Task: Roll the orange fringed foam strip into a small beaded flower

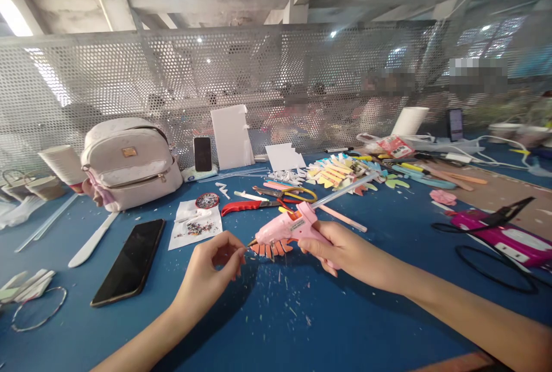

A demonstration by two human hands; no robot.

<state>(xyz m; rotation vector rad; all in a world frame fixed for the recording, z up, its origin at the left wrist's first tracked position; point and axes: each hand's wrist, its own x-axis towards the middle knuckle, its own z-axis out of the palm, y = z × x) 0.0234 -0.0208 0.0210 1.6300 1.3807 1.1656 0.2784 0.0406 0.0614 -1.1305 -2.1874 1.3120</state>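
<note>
My right hand [340, 248] is wrapped around the handle of a pink hot glue gun [280, 227], with a clear glue stick [345, 190] jutting from its back end. The nozzle points left, at the fingertips of my left hand [219, 260]. Those fingers are pinched together by the tip; whatever they hold is too small to make out. Under the gun, partly hidden by it, lies an orange fringed piece [271, 248] on the blue table [276, 326]. A white paper sheet [185, 228] with dark bits on it lies just beyond my left hand.
Red-handled pliers [245, 206] and yellow-handled scissors [297, 192] lie behind the gun. A black phone [129, 263] is at left, a white backpack [129, 162] behind it. Coloured cutouts [336, 171] are heaped at the back. A magenta power strip [504, 238] with a black cable sits right.
</note>
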